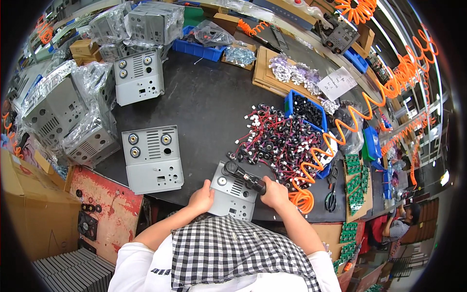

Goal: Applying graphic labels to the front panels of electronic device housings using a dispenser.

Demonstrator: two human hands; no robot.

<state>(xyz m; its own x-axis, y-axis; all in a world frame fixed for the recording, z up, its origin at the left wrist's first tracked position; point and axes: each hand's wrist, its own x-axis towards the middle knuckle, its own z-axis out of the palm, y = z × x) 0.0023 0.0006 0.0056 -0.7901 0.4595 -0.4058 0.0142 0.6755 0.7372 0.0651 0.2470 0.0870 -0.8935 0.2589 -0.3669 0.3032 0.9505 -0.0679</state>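
A grey metal panel (228, 195) with slots and round holes lies at the table's near edge, against my checked apron. My left hand (202, 198) grips its left edge, with the thumb upright and the other fingers partly hidden. My right hand (275, 193) is closed around the black handle of an air ratchet wrench (247, 178). The wrench's round head sits over the panel's upper left corner and hides what is under it. A brass-centred round fitting (222, 181) shows just below the head.
Two similar panels, one nearer (153, 168) and one farther (138, 80), lie to the left. Plastic-wrapped panels (58, 107) are stacked beyond. A heap of wired black parts (277, 141), a blue bin (306, 109), an orange coiled hose (302, 200) and scissors (331, 200) lie right.
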